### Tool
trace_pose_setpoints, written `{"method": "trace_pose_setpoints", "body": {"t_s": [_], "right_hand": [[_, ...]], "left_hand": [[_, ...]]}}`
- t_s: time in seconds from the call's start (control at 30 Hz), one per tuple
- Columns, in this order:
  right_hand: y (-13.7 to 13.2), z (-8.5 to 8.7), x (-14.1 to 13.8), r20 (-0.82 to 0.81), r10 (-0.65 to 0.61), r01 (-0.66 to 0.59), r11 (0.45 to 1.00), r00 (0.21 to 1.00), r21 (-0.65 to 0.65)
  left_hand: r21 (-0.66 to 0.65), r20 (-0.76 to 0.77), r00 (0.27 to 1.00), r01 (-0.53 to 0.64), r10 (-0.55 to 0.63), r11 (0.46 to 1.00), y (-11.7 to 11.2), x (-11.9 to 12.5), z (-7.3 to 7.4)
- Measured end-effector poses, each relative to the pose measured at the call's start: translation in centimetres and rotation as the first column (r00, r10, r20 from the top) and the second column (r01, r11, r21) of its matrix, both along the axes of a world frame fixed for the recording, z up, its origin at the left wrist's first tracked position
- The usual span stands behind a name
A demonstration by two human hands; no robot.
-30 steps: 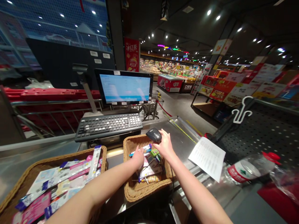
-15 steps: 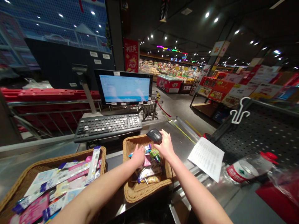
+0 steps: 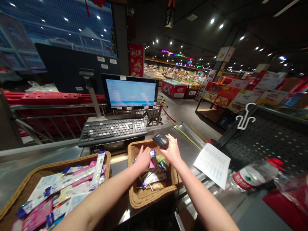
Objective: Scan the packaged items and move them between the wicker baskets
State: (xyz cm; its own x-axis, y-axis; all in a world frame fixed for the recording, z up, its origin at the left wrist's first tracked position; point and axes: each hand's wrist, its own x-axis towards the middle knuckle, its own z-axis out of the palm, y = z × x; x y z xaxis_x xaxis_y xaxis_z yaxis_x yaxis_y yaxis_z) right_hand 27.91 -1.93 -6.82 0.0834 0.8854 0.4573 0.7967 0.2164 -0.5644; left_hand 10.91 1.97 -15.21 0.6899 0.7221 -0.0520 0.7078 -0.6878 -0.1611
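My right hand [image 3: 172,150] grips a black handheld barcode scanner [image 3: 160,140] over the far edge of a small wicker basket [image 3: 141,198]. Inside that basket my left hand [image 3: 142,158] reaches among several small snack packets [image 3: 154,177]. Its fingers are spread and pressing down on a pink packet [image 3: 152,163], so whether it grips one is not clear. The basket stands on a steel checkout counter [image 3: 185,147].
A larger wicker basket [image 3: 31,179] full of flat packets sits at the left. Behind are a black keyboard [image 3: 112,130] and a lit monitor [image 3: 130,93]. A printed sheet [image 3: 211,164] and a lying plastic bottle [image 3: 255,174] are at the right.
My left hand has slid slightly forward and deeper among the packets. The right hand with the scanner has shifted a little to the right; the view has tilted down slightly.
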Motion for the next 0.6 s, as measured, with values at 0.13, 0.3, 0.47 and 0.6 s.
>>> {"method": "trace_pose_setpoints", "body": {"t_s": [0.13, 0.3, 0.47, 0.6], "right_hand": [[-0.2, 0.2, 0.1, 0.004, -0.003, 0.003, 1.000, 1.000, 0.000], [-0.3, 0.2, -0.1, 0.011, -0.004, 0.004, 1.000, 1.000, 0.001], [-0.3, 0.3, -0.3, 0.016, 0.002, -0.002, 1.000, 1.000, 0.011], [-0.5, 0.5, -0.5, 0.015, 0.007, -0.008, 1.000, 1.000, 0.019]], "left_hand": [[0.063, 0.031, 0.999, 0.016, -0.018, 0.998, 0.4, -0.2, 0.8], [0.142, 0.030, 0.999, 0.008, -0.013, 0.990, 0.7, -0.7, 2.3], [0.191, 0.044, 0.999, -0.015, 0.007, 0.981, 0.5, -1.2, 4.1], [0.208, 0.062, 0.998, -0.038, 0.026, 0.977, 0.4, -1.8, 5.4]]}}
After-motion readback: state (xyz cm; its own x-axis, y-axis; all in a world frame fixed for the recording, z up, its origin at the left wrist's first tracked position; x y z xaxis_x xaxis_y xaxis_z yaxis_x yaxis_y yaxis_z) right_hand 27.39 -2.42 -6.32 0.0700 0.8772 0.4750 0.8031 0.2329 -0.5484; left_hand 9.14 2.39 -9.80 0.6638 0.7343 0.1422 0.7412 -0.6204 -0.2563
